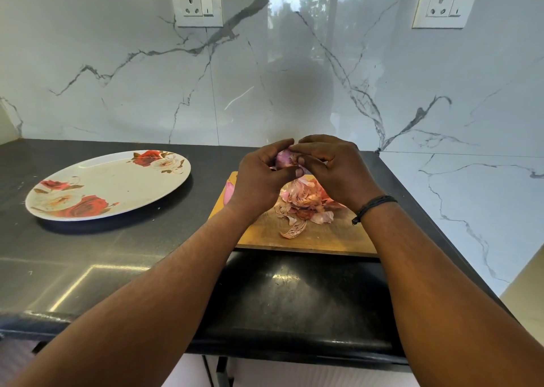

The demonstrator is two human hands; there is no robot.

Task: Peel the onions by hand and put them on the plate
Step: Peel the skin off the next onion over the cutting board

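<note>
A pinkish-purple onion (284,159) is held above the wooden cutting board (321,236), mostly hidden between both hands. My left hand (260,177) grips it from the left with curled fingers. My right hand (329,168) covers it from the right, fingertips pinching at its top. A heap of loose onion skins (303,204) lies on the board under the hands. Another pink onion piece (228,191) peeks out at the board's left edge behind my left wrist. The oval plate (117,177) with red rose print lies on the counter to the left and holds nothing.
The black counter (103,257) runs to a marble wall at the back and the right. Two wall sockets (196,3) sit high on the wall. The counter's front edge is near the bottom of the view.
</note>
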